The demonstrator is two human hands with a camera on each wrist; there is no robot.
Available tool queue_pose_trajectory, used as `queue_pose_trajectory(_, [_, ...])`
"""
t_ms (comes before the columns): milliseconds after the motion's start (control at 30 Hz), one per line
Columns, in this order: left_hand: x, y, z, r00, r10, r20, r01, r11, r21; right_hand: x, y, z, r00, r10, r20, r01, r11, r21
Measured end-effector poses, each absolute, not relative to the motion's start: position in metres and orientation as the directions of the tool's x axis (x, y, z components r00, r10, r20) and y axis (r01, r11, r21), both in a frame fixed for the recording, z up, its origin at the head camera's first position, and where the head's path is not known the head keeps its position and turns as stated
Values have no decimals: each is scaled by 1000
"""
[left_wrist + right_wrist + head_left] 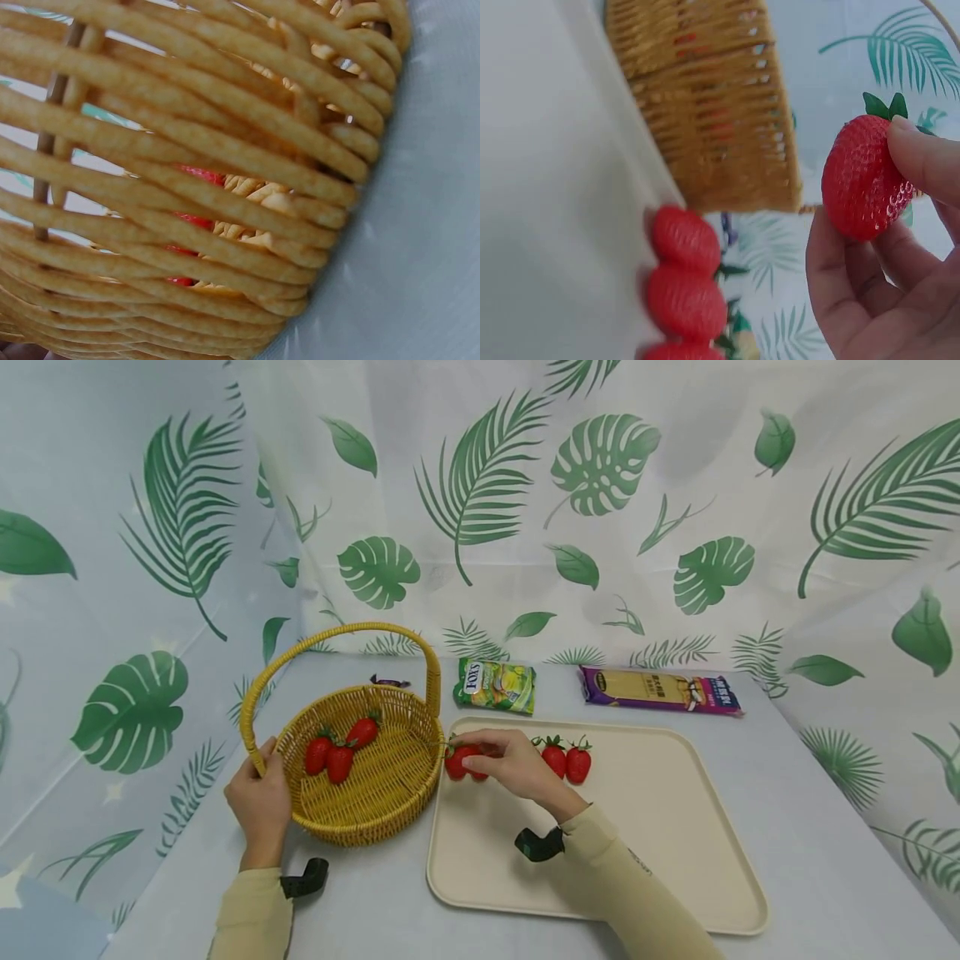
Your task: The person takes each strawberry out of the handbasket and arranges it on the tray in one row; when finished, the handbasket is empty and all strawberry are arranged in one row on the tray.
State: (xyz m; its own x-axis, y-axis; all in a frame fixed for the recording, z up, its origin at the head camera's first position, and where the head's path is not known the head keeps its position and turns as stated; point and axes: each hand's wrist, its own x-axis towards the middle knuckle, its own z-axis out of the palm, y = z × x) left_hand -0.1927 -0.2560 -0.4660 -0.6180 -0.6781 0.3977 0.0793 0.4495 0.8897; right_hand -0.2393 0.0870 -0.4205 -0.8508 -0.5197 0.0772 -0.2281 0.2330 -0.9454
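A yellow wicker basket (360, 833) with an arched handle stands on the left, holding three strawberries (340, 764). My left hand (261, 797) grips it where the handle meets the left rim; the left wrist view is mostly filled by the basket's woven wall (187, 135), red showing through its gaps. Between thumb and fingers my right hand (512, 763) pinches a strawberry (864, 180) near its green leaves, above the tray's left edge beside the basket. More strawberries (578, 763) lie in a row along the back of the beige tray (480, 860), some partly hidden by this hand.
Behind the tray lie a green candy bag (495, 686) and a long purple and yellow packet (660, 691). A small purple-wrapped candy (390, 682) sits behind the basket. Leaf-print cloth (480, 577) hangs at the back and sides.
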Motion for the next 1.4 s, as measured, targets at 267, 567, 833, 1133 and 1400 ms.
queue_pose_trajectory(267, [-194, -256, -466, -624, -673, 397, 75, 454, 888, -242, 116, -431, -890, -444, 100, -270, 338, -902])
queue_pose_trajectory(567, [-191, -256, -469, -630, -676, 383, 83, 431, 898, -252, 140, -427, -938, -339, 71, -200, 362, -910])
queue_pose_trajectory(833, [-192, -257, -467, -625, -674, 394, 90, 439, 894, -264, 175, -423, -969, -243, 41, -125, 339, -933])
queue_pose_trajectory(1133, [-194, -255, -465, -623, -673, 397, 87, 445, 891, -268, 218, -416, -987, -162, 21, -72, 313, -947])
queue_pose_trajectory(1400, [-191, -255, -465, -638, -671, 377, 81, 429, 900, -263, 247, -405, -985, -168, 34, -81, 285, -955])
